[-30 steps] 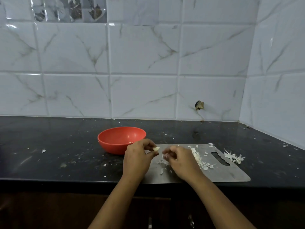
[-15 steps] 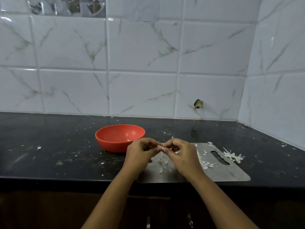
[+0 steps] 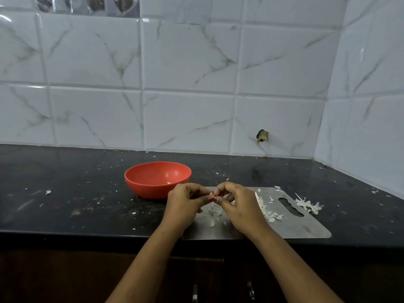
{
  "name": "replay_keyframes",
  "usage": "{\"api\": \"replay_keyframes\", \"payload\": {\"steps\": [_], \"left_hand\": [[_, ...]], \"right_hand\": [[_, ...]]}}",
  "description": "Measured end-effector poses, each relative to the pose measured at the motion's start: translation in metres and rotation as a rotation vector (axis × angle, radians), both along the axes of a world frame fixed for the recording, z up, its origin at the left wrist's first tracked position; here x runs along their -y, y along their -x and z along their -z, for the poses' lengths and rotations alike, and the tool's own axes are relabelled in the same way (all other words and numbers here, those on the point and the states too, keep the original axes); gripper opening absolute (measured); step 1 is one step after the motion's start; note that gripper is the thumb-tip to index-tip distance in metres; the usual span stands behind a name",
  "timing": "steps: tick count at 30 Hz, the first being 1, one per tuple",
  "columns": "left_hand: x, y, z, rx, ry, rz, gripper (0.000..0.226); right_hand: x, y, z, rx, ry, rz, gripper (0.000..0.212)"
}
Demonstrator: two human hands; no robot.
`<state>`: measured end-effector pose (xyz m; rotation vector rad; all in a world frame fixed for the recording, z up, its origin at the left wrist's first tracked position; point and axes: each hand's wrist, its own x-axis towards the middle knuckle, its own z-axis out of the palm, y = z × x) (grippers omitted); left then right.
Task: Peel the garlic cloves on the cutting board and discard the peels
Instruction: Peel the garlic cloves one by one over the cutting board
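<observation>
A small pale garlic clove point(image 3: 211, 195) is pinched between the fingertips of my left hand point(image 3: 184, 207) and my right hand point(image 3: 238, 206), just above the steel cutting board point(image 3: 306, 228). Both hands have their fingers curled round the clove, which is mostly hidden by them. White peel scraps point(image 3: 214, 212) lie on the board under my hands. A longer heap of peels point(image 3: 267, 209) lies to the right of my right hand.
An orange bowl point(image 3: 140, 180) stands on the black counter just left of the board, with a small pale piece inside. More peels point(image 3: 308, 204) lie off the board's right end. Tiled walls close the back and right side. The counter's front edge runs under my wrists.
My hands have come together over the board: a second ago they were apart, with the left holding the clove. The view has tilted slightly.
</observation>
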<state>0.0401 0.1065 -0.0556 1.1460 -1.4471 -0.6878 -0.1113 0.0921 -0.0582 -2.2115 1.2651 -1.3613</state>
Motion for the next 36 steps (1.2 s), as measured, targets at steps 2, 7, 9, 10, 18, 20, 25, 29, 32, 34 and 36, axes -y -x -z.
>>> {"api": "replay_keyframes", "payload": {"steps": [2,7,9,10,18,20,25,29,32,34,36], "left_hand": [[-0.0007,0.0003,-0.0004,0.001,0.003,0.005,0.011],[-0.0011,0.0015,0.0,-0.021,-0.003,0.005,0.013],[-0.001,0.0021,0.0001,-0.026,-0.009,0.001,0.011],[-0.001,0.0023,-0.0001,-0.028,-0.012,0.0,0.01],[-0.0023,0.0035,-0.0004,-0.049,-0.014,-0.009,0.013],[-0.0023,0.0036,-0.0003,-0.048,-0.016,-0.007,0.015],[-0.0007,0.0043,0.0013,-0.06,-0.012,-0.014,0.012],[0.0014,0.0048,0.0029,-0.075,-0.013,-0.041,0.007],[0.0024,0.0054,0.0031,-0.077,-0.019,-0.043,0.007],[0.003,0.0048,0.0026,-0.113,-0.029,-0.048,0.009],[0.0033,0.0029,0.0023,-0.168,-0.049,-0.043,0.011]], "right_hand": [[-0.0001,0.0001,0.0003,-0.014,0.002,-0.002,0.019],[-0.0009,0.0001,0.0019,0.002,0.015,0.005,0.012],[-0.0004,-0.0002,0.0029,-0.005,0.013,0.018,0.012],[0.0002,-0.0006,0.0034,-0.015,0.01,0.022,0.012],[0.0005,-0.0006,0.0044,-0.036,0.024,0.017,0.009],[0.0016,-0.0004,0.0052,-0.04,0.02,0.002,0.009],[0.0039,-0.0013,0.0066,-0.087,0.024,-0.018,0.011],[0.0018,-0.0017,0.0067,-0.101,0.022,-0.023,0.019],[0.0003,-0.0021,0.0055,-0.074,0.01,-0.024,0.017],[0.0,-0.001,0.0039,-0.039,0.012,-0.005,0.016],[-0.0008,0.0003,0.0031,-0.005,0.011,0.011,0.016]]}}
